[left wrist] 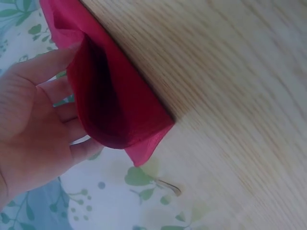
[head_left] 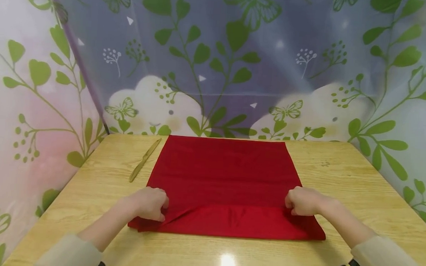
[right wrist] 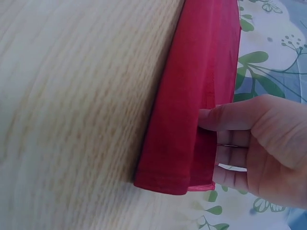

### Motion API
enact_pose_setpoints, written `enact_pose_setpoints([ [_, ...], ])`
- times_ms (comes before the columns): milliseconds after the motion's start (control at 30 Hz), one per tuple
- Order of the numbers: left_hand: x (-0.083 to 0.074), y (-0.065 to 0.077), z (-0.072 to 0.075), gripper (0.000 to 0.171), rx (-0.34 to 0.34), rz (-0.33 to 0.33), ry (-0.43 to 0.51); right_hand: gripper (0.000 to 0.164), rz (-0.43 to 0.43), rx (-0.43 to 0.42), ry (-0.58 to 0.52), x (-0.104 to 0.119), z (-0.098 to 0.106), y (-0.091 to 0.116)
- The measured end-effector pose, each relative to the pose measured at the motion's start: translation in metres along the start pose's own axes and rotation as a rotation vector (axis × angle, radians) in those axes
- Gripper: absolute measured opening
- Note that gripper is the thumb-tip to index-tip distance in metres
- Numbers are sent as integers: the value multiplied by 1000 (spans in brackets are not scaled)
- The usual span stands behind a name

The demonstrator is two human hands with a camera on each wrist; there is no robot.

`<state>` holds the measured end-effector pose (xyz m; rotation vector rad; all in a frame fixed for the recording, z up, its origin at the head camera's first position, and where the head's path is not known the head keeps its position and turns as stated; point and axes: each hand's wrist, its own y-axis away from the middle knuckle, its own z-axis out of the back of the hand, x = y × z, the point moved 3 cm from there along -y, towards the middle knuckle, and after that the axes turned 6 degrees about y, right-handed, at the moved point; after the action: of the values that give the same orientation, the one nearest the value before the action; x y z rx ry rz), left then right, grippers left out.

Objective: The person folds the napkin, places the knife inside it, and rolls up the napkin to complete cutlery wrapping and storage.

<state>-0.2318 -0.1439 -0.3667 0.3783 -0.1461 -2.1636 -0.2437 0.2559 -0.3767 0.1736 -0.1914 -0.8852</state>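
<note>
A red cloth (head_left: 226, 162) lies flat on the wooden table, its near part folded over into a band along the front edge. At the band's left end my left hand (head_left: 152, 204) pinches the folded edge; in the left wrist view the cloth (left wrist: 129, 105) bulges open there like a pocket beside the fingers of the left hand (left wrist: 41, 115). My right hand (head_left: 305, 201) grips the band's right end. In the right wrist view, the right hand (right wrist: 268, 143) has its thumb against the fold and its other fingers partly hidden behind the cloth (right wrist: 177, 120).
A gold table knife (head_left: 145, 160) lies slanted just left of the cloth. The light wooden table (head_left: 341, 172) extends on both sides. Behind and beside it hangs a curtain (head_left: 209, 68) printed with leaves, clouds and butterflies.
</note>
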Motion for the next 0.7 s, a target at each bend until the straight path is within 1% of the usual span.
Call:
enact_pose_setpoints([
  [33,0,0,1,15,-5,-5,-2,17,-22,11,-6,2,2,1],
  [100,-1,1,1,15,-8,-4,8,17,-29,15,-3,4,3,2],
  [233,-2,2,-1,25,-4,-9,26,13,-24,17,-7,4,4,5],
  [333,-5,1,-4,28,-8,-35,-18,10,-19,22,-49,2,4,7],
  [400,-7,0,-5,29,-28,-63,-74,9,-23,31,-94,1,5,8],
  [500,-10,-2,-6,31,-63,-71,-124,8,-21,35,-154,0,10,11],
  [633,-14,-4,-9,35,-59,-50,-103,7,7,33,-200,1,16,13],
  [700,-17,-5,-10,34,-63,-48,-119,6,27,40,-222,1,18,15],
])
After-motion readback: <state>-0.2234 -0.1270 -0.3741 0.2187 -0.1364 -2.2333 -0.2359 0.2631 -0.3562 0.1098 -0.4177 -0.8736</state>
